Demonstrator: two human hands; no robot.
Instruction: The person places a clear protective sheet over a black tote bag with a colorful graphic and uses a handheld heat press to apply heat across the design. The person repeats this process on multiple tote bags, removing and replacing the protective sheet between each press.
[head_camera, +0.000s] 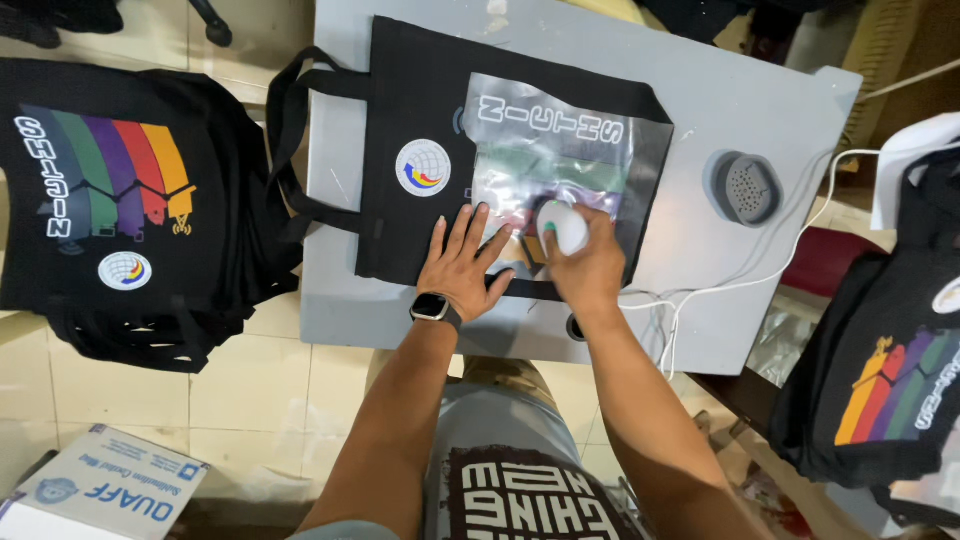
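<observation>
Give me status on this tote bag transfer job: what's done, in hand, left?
Done: a stack of printed black bags lies to the left, more printed ones to the right. In hand: on the grey board, the left hand pins a black tote flat while the right hand presses a small white tool onto the clear transfer film. Left: the film is still on the bag.

A flat cardboard box (100, 487) lies on the tiled floor at the lower left, white on top with a pale blue band and a small round emblem at its left end. A smartwatch (430, 306) on the left wrist shows a small, dark, rounded-square screen. A clear plastic sheet (555, 160) bearing a striped colour print lies on the black bag on the worktop.
</observation>
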